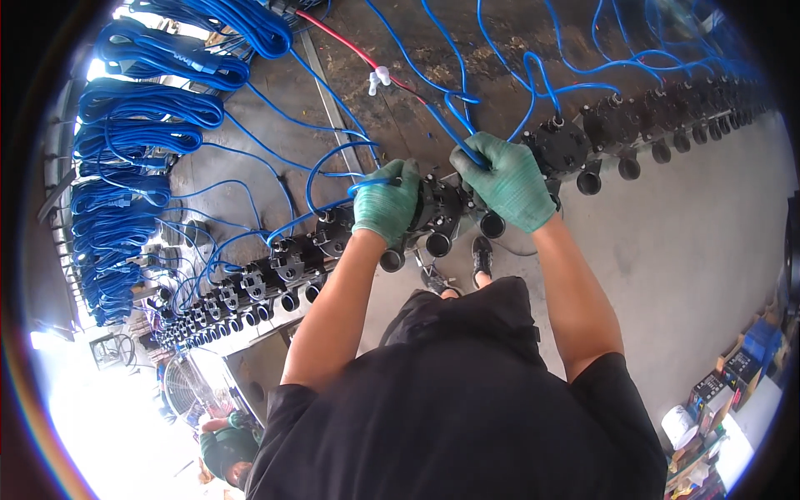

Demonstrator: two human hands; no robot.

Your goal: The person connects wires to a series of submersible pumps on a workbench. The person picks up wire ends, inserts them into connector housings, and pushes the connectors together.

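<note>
My left hand (pixel 387 202), in a green knitted glove, is closed around a blue cable (pixel 367 185) beside a black pump-like unit (pixel 437 208). The gloved right hand (pixel 506 179) grips another length of blue cable (pixel 454 133), pinched near the thumb. Both hands are over a long row of these black units, each with a round open pipe end (pixel 438 244) facing me. Beyond the right hand stands another black unit (pixel 560 146) with a blue cable rising from its top. Whether the two held lengths belong to one cable is hidden.
Coiled blue cables (pixel 150 100) hang in a row at left. A red cable (pixel 342 37) with white connectors (pixel 379 79) lies across the dark bench (pixel 400 108). Lower left are a fan (pixel 187 385) and another person (pixel 229 450). Boxes (pixel 742 367) and a white bucket (pixel 679 427) stand lower right.
</note>
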